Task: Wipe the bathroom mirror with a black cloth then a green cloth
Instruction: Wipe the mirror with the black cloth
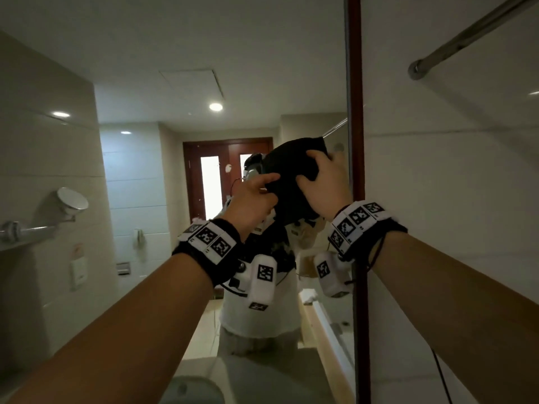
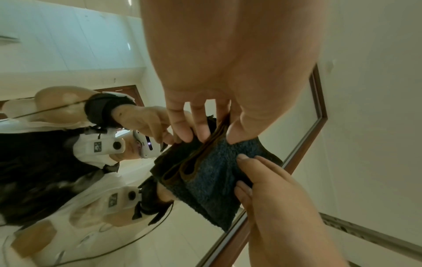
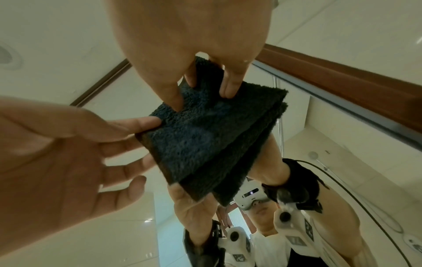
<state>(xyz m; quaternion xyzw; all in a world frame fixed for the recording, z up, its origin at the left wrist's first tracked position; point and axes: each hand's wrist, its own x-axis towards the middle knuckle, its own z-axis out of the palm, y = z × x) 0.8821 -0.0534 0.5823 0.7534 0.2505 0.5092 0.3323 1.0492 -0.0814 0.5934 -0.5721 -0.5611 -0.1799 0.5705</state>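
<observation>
I hold a folded black cloth (image 1: 294, 167) up in front of the bathroom mirror (image 1: 175, 170), close to its brown right frame (image 1: 356, 112). My left hand (image 1: 256, 196) pinches the cloth's lower left edge between thumb and fingers (image 2: 189, 130). My right hand (image 1: 323, 182) grips its right side, thumb in front, fingers pressed into the pile (image 3: 175, 97). In the wrist views the cloth (image 2: 212, 177) (image 3: 205, 135) shows several folded layers, with its reflection directly behind it. No green cloth is in view.
A metal rail (image 1: 466, 33) crosses the tiled wall right of the mirror. On the left wall there is a shelf bar with a round shaving mirror (image 1: 72, 199). A washbasin (image 1: 192, 389) lies below my arms. The glass reflects a person and a wooden door.
</observation>
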